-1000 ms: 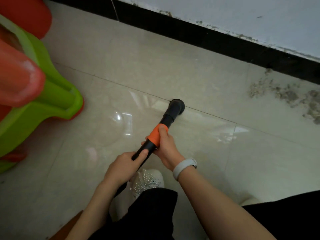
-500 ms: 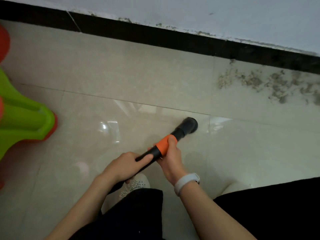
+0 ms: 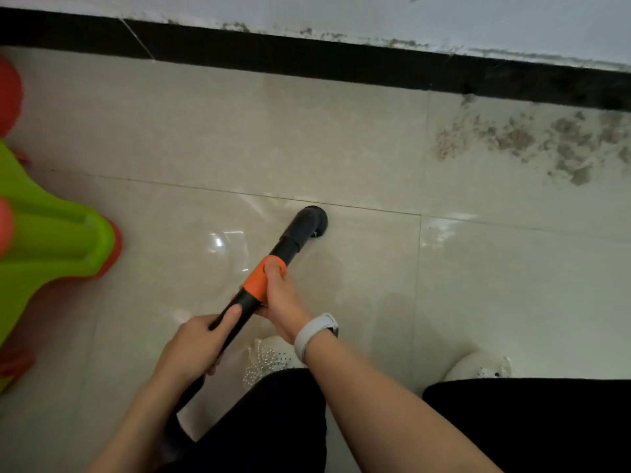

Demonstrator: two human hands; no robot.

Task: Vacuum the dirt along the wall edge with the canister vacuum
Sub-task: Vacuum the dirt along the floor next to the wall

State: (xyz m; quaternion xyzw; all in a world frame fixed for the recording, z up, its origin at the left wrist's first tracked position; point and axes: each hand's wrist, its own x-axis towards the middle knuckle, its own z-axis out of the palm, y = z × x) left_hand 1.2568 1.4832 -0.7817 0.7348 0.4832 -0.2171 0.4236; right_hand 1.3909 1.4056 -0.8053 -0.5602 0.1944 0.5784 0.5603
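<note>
A black vacuum wand [image 3: 290,240] with an orange collar [image 3: 261,279] points away from me over the beige floor tiles. Its round nozzle [image 3: 312,221] sits on the floor at a tile joint, well short of the wall. My right hand [image 3: 281,303] grips the wand at the orange collar, a white band on its wrist. My left hand [image 3: 194,346] holds the black tube lower down. A patch of grey-brown dirt [image 3: 532,141] lies by the black skirting [image 3: 341,63] at the upper right, apart from the nozzle.
A green and orange plastic toy [image 3: 51,240] stands at the left edge. My two white shoes [image 3: 269,358] [image 3: 478,367] and black trousers fill the bottom. The white wall [image 3: 375,15] above the skirting is chipped along its lower edge.
The view has swung right, so the toy slid to the left and more of the dirt patch shows. The nozzle has shifted right along the tile joint. Both hands keep the same hold.
</note>
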